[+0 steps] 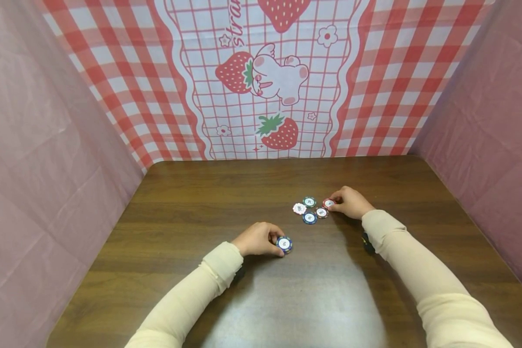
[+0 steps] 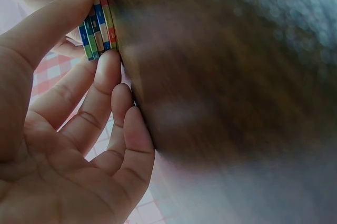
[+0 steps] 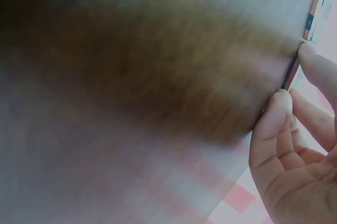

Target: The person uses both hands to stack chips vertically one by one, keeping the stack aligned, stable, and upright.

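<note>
My left hand grips a short stack of poker chips by its rim, between thumb and fingers. In the head view a blue chip with a white centre tops this stack. The edges seen from the left wrist are blue, green, beige and red. Farther back on the right, my right hand pinches a red poker chip lying flat on the table. Beside it lie a green chip, a white chip, a dark brownish chip and a blue chip, close together.
The brown wooden table carries all the chips. A red checked cloth with strawberries hangs along the far edge. Pink curtains flank the left and right sides.
</note>
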Tool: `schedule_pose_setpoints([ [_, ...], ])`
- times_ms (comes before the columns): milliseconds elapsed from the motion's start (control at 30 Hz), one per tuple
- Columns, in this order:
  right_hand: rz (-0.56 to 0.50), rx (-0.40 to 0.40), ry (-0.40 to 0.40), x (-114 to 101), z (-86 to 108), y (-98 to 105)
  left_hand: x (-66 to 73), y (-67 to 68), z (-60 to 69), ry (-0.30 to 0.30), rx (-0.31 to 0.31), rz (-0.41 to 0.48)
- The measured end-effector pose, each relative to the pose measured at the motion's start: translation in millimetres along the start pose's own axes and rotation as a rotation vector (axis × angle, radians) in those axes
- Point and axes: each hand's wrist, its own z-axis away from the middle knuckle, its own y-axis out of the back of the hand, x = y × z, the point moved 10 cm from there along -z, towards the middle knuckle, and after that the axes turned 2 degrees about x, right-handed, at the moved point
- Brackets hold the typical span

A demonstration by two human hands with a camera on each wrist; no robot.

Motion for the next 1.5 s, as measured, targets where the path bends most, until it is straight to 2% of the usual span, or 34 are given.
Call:
schedule_pose_setpoints([
  [167,-0.012,0.021,0.009,3,-1.7,2,-0.2,-0.3,0.1,0.004,-0.006,0.002],
  [400,-0.05,0.076,-0.055,17,-0.5,7,-0.4,0.0,0.2,0.012,-0.01,0.001],
  [800,-0.108,0.13,-0.105,16,6.3,20,-1.1,-0.2,-0.3,0.015,-0.011,0.002],
  [1133,-0.184,0.227,-0.054,1,12.6,32,-1.2,-0.8,-0.5,0.008,-0.012,0.0],
  [1500,-0.245,0.266,0.065,-36,20.4,35,-0.4,-0.7,-0.8,0.0,-0.01,-0.007],
])
